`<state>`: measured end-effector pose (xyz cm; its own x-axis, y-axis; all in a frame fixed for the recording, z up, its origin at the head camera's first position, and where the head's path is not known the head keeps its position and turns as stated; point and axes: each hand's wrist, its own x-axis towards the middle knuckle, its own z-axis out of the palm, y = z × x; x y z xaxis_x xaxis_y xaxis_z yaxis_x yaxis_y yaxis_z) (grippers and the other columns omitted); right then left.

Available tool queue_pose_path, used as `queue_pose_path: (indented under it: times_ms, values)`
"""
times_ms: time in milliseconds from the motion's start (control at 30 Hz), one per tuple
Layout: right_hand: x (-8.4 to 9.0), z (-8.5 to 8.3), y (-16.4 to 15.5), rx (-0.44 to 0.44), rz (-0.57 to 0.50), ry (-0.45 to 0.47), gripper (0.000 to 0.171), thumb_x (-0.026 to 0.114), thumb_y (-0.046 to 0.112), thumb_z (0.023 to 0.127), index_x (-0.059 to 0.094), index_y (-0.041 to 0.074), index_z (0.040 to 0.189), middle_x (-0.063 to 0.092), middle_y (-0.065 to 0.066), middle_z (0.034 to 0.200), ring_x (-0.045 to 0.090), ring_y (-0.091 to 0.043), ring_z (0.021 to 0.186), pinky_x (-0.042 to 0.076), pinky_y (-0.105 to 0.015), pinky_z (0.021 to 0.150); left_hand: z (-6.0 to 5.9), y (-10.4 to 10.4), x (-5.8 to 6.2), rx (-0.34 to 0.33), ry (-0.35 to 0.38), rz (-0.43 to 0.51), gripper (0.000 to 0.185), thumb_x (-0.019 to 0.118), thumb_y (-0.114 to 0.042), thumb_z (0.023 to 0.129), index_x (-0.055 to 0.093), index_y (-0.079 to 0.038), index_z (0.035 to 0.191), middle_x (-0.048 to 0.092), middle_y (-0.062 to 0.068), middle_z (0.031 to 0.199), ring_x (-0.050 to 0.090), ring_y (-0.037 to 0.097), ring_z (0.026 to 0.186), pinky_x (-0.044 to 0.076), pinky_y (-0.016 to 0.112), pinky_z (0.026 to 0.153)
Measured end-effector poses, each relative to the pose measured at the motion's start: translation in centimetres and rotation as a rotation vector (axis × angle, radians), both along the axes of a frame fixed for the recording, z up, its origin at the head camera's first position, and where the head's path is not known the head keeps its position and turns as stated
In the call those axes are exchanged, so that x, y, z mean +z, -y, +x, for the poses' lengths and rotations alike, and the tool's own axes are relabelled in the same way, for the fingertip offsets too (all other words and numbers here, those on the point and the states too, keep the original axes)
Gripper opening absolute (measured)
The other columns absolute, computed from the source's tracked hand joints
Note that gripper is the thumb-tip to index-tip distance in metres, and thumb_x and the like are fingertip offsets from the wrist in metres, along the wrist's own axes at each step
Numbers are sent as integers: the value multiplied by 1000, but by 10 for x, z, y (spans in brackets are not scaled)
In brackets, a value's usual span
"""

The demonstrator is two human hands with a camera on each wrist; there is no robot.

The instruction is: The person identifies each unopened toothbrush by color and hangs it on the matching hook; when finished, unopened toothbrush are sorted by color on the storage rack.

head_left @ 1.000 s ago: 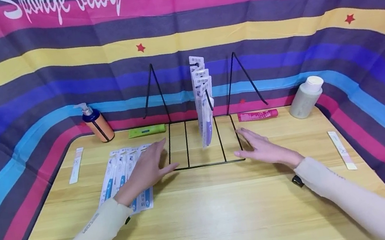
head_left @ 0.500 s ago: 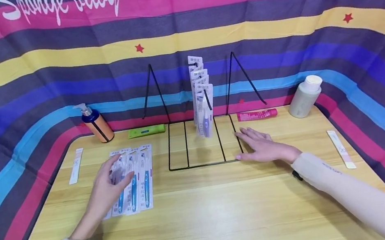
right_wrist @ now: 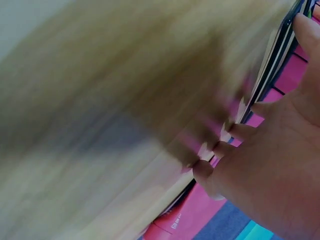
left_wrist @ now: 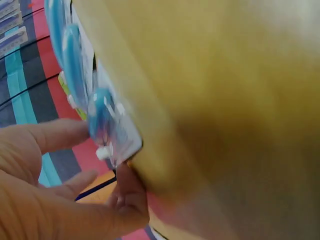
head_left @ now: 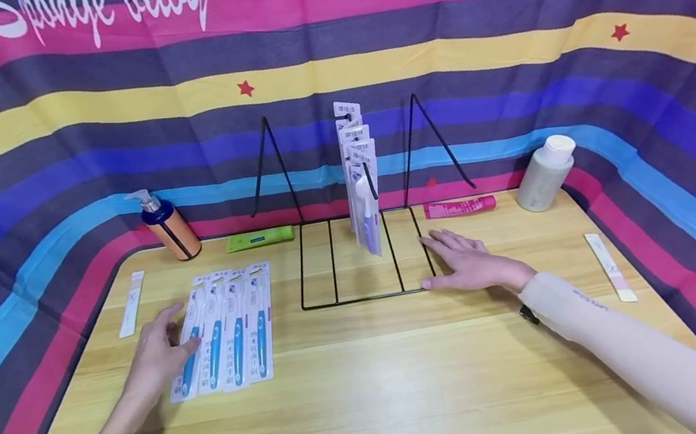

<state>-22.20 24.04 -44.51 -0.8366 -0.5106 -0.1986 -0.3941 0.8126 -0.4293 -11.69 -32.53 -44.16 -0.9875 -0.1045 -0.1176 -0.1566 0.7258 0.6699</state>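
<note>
Left grip (head_left: 152, 359) at the leftmost toothbrush pack (head_left: 186, 363), right grip (head_left: 472, 267) at the wire rack (head_left: 370, 298)

Your left grip is half spread at the leftmost toothbrush pack, thumb against its clear cover and fingers bent at its outer edge; you cannot tell from either view whether they pinch it. The pack lies flat on the wooden surface (head_left: 382, 399), first of four in an overlapping row; three blue-handled packs (head_left: 238, 338) continue to its right. Your right grip is spread, holding nothing, its digits resting along the right side of the rack's base. Above that base, purple-handled packs (head_left: 365, 207) hang one before another. Behind the blue-handled row you see a pump bottle (head_left: 171, 230) and a green tube (head_left: 260, 238); beyond your right grip, a pink tube (head_left: 460, 207) and a grey bottle (head_left: 540, 181).
</note>
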Motion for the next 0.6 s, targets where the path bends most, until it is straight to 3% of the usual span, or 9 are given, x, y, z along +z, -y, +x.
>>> queue_pose_path:
  times_ms: [233,433,600]
  values:
    - [0,1,1,12,-1,-14,102,66,63,103,19,10,176,7,-22,181,5,-52,163,7,-81,121,2,8,2,7,58,82,52,62,-11,110,46,8,156,54,25,122,54,34,101,46,34,76]
    - [0,1,0,12,-2,-15,102,66,64,103,18,10,176,6,-22,181,4,-51,163,5,-81,121,7,10,-2,56,-35,159,40,51,-4,112,56,9,150,54,19,117,50,27,98,47,24,69]
    - [0,1,-1,13,2,-16,103,64,66,103,17,11,176,5,-20,181,3,-51,163,5,-81,121,7,7,4,116,-170,188,38,55,-1,110,62,5,146,56,12,105,49,19,89,44,22,66]
